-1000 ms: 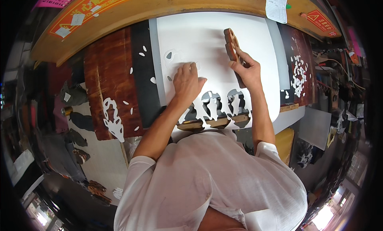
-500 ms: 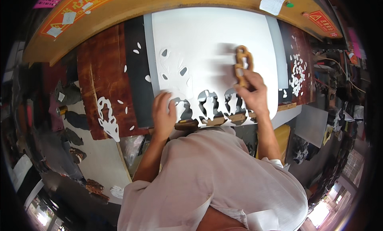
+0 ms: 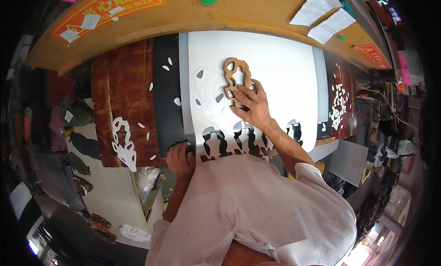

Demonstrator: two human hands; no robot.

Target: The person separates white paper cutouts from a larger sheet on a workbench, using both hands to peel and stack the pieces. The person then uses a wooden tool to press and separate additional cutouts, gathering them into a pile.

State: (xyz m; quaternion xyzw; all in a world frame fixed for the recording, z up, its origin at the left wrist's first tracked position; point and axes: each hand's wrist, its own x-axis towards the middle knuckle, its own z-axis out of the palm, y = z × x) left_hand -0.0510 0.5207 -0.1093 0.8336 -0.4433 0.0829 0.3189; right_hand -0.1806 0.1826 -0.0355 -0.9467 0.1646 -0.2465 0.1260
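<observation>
A tan cutting die with several openings lies on or just above the white sheet. My right hand grips its near end, fingers spread over its side. To its left the sheet carries a pressed outline with small cut-out holes. My left hand is at the near edge of the bench, left of the sheet's corner, its fingers curled against a dark shape; what they hold is hidden. Cut-away gaps run along the sheet's near edge, close to my body.
A yellow-brown machine beam crosses the far side. One cut white piece lies on the reddish-brown board at left. Small white scraps are heaped at right, and others dot the black strip. Paper slips hang from the beam.
My right hand has brought the die leftward, beside the pressed outline. My left hand has come off the sheet, nearer to me, and its fingers have curled. The view has shifted.
</observation>
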